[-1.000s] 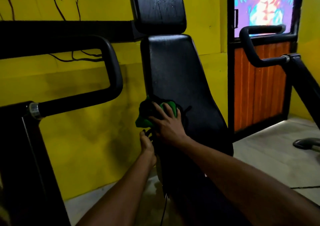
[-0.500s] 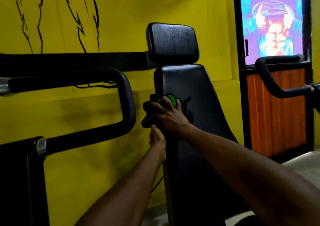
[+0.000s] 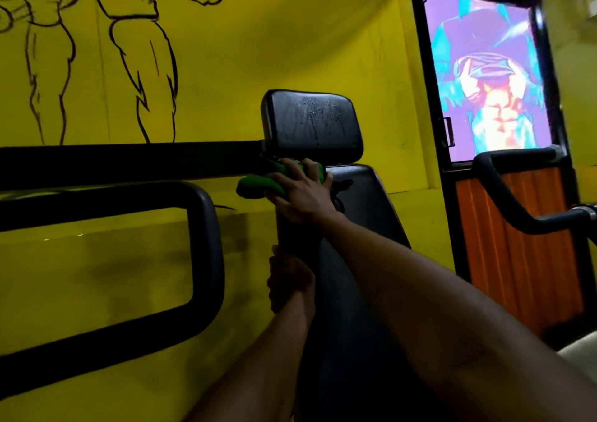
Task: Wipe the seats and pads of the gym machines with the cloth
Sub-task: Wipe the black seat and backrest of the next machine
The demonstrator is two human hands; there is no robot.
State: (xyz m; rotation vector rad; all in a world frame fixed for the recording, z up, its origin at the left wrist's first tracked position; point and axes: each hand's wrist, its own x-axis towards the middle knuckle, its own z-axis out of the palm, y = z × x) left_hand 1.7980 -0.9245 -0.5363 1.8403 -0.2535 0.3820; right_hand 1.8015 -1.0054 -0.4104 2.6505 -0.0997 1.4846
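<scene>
A green cloth [image 3: 258, 185] is pressed against the top left corner of the black back pad [image 3: 365, 215], just below the head pad [image 3: 310, 124], near the centre of the frame. It is covered by the right hand [image 3: 302, 195], whose fingers [image 3: 310, 168] are spread and laid over it – bunched green fabric shows between them and sticks out to the left of the hand. Streaks and smears can be seen on the face of the head pad.

Lower in the frame, the left hand [image 3: 289, 279] is set against the left edge of the back pad. Only its back is shown, so it cannot be told whether the fingers are curled round the edge or simply resting there. Both forearms are stretched up from the bottom of the frame.

A thick black bar [image 3: 129, 160] runs from the left edge of the frame to the head pad, and a padded loop handle [image 3: 208, 260] is seen beneath it. A second handle [image 3: 504, 202] is seen at the right – in front of a door [image 3: 563, 131] with a bright poster [image 3: 484, 82] above and an orange slatted panel [image 3: 517, 250] below. The yellow wall [image 3: 274, 40] behind carries black outline drawings in the upper left of the frame.
</scene>
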